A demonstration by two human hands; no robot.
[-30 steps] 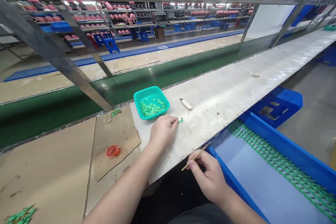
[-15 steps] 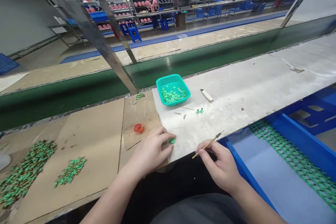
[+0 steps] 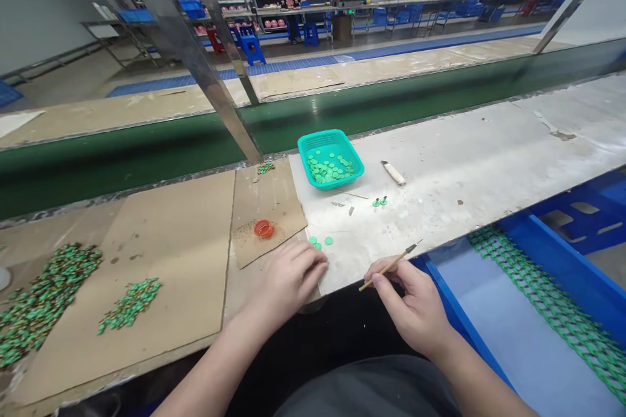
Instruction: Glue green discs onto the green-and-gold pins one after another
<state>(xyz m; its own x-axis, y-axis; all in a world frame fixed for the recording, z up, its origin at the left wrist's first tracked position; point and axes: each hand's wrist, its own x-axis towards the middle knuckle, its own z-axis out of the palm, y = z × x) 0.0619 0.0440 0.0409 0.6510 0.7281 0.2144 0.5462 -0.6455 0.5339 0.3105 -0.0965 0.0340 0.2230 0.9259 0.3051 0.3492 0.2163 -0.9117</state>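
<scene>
The right hand is at the near edge of the tabletop, its grip pinching a fine-tipped brush by the wooden handle, tip slanting up to the right. The left hand curls its fingers toward the thumb, though whether this grip pinches anything cannot be told, and three loose green discs lie just beyond it. Farther back, a turquoise basket holds more discs, with two stemmed green pieces standing nearby.
</scene>
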